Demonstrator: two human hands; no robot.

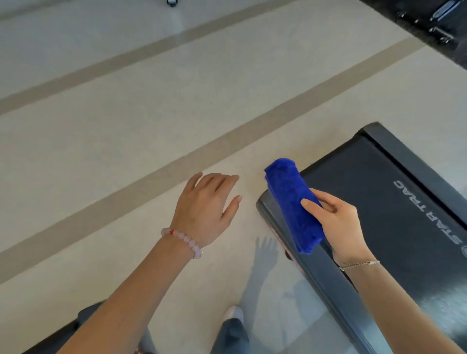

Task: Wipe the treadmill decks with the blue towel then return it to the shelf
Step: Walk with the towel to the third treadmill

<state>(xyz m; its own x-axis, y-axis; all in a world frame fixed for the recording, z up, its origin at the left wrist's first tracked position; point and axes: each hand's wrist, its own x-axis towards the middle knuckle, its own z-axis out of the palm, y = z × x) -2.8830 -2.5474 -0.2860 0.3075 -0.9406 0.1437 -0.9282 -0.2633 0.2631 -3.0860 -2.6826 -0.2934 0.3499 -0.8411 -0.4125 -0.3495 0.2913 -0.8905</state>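
From my feed the dark grey treadmill deck runs out past the right and bottom edges, so I can't see its full length. The rolled blue towel covers part of the deck's rear corner, and my right hand hides the towel's far side. Black equipment at top right is cropped and blurred, can't identify it. A small dark object is cut by the top edge.
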